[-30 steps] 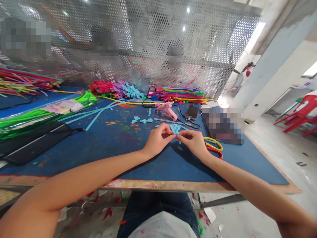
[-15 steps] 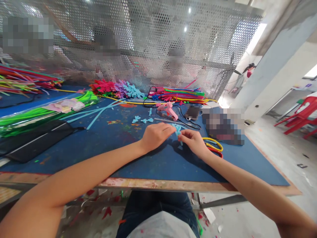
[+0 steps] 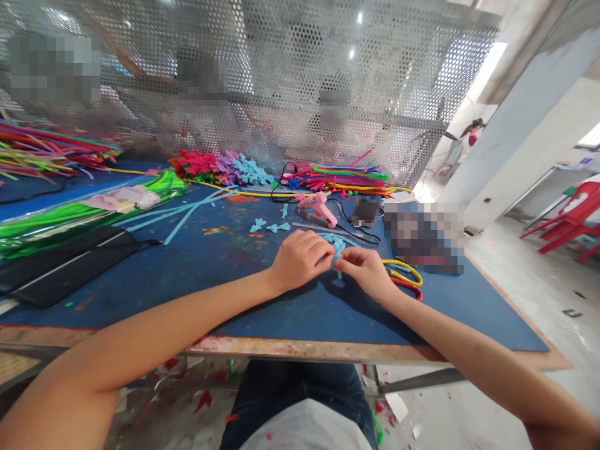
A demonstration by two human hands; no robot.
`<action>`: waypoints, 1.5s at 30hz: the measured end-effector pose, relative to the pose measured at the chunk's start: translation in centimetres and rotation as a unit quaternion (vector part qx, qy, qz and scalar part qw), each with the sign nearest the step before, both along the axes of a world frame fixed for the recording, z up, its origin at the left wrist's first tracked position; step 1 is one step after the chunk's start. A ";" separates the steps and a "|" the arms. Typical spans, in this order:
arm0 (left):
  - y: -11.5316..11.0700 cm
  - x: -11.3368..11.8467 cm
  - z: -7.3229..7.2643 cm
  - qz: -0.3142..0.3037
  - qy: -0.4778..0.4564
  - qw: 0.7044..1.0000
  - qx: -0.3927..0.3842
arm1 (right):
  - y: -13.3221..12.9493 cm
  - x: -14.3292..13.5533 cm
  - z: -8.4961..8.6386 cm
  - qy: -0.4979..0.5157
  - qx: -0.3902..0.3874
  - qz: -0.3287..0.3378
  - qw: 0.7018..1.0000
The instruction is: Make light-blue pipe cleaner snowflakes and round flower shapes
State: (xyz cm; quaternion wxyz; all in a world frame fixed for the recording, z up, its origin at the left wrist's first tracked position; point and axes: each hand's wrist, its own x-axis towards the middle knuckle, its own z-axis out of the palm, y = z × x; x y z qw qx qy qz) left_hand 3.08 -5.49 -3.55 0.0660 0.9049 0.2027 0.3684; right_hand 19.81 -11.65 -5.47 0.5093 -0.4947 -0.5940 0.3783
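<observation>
Between my two hands is a light blue pipe-cleaner piece with bent loops, held just above the blue tabletop. My left hand pinches it from the left, fingers curled. From the right, my right hand grips its lower part between thumb and fingers; a short end sticks out below. Scissors with yellow and red handles lie beside my right hand, partly hidden by it. Beyond my hands rest several small light blue bow-like pieces and a pink glue gun.
A black pouch and a bag of green pipe cleaners lie at the left. Loose light blue strips cross nearby. Bundles of coloured pipe cleaners line a perforated metal screen. A dark pixelated object lies right.
My left hand has turned slightly and its fingers have curled further around the light blue piece. My right hand has shifted a little, still pinching it. Everything else stays put.
</observation>
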 end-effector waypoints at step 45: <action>-1.2 1.4 -1.2 -0.124 -0.140 0.858 -0.479 | 0.1 0.6 0.2 -0.076 0.046 0.038 0.995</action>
